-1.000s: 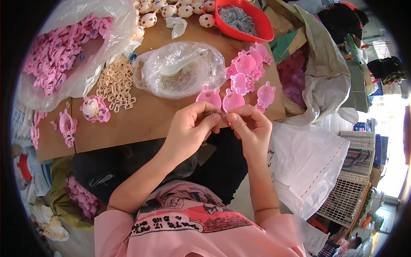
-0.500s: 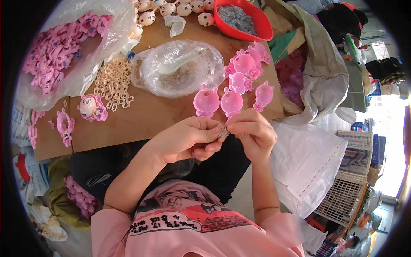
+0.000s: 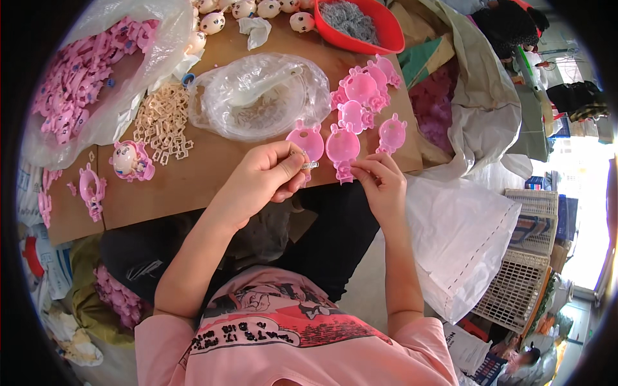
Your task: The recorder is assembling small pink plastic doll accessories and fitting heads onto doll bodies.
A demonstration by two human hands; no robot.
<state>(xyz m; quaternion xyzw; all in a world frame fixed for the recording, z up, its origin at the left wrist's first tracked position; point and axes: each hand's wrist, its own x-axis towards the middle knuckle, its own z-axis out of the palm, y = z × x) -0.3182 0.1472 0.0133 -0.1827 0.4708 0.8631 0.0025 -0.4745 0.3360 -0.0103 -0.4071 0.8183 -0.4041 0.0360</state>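
My left hand point(image 3: 267, 177) is closed in a pinch over the table's near edge. Between its thumb and forefinger pokes out a small silvery ribbed piece point(image 3: 310, 165); most of it is hidden by the fingers. My right hand point(image 3: 384, 186) has its thumb and fingertips together at the lower end of a pink animal-shaped plastic shell point(image 3: 342, 147), which lies hollow side up at the table edge. A second pink shell point(image 3: 307, 140) sits just beyond my left fingers, partly covered. Another shell point(image 3: 392, 134) lies beyond my right hand.
More pink shells point(image 3: 360, 87) cluster behind. A clear plastic bag point(image 3: 257, 96) lies mid-table, beside a pile of beige clips point(image 3: 162, 122). A red bowl point(image 3: 393, 38) holds a tangled grey mass. At left are a bag of pink parts point(image 3: 71, 90) and an assembled figure point(image 3: 132, 161).
My hands have come apart. The left moved slightly up and left with the silvery piece; the right let go of it and reached to the lower end of the pink shell.
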